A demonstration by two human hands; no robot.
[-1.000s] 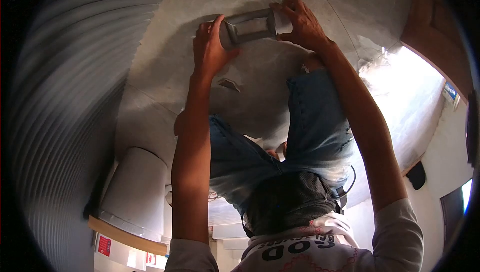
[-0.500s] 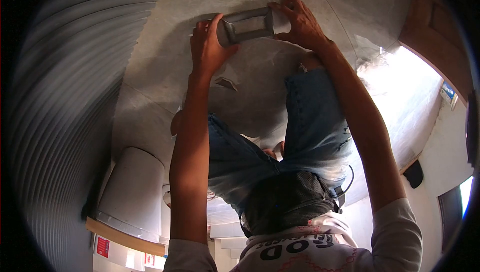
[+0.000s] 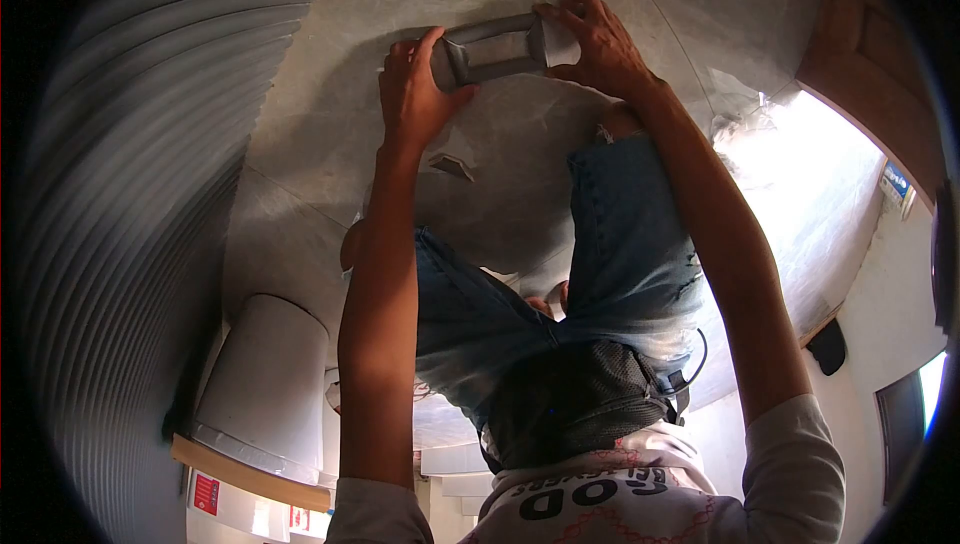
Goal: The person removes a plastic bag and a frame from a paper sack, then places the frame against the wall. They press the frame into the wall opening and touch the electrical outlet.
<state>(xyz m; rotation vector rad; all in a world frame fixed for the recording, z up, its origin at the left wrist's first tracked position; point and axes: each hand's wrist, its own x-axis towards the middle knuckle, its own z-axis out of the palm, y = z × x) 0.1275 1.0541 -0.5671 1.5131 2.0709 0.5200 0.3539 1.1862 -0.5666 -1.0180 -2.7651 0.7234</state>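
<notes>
A shallow grey rectangular box point(image 3: 497, 72), with raised walls around a paler middle, is held close over the tiled floor in front of me. My left hand point(image 3: 412, 94) grips its left end, thumb at the near corner and fingers over the far side. At the opposite end, my right hand point(image 3: 605, 49) has its thumb low and its fingers curled at the far corner. The box tilts slightly up toward the right. A small folded grey piece point(image 3: 452, 166) lies on the floor nearer to me, below my left hand.
A corrugated metal shutter point(image 3: 150, 144) runs along the left side. Lower left stands a pale bucket point(image 3: 265, 384) by a wooden edge point(image 3: 250, 474). My bent knees in jeans point(image 3: 630, 214) flank the work area. At the upper right is a brown wooden panel point(image 3: 865, 64).
</notes>
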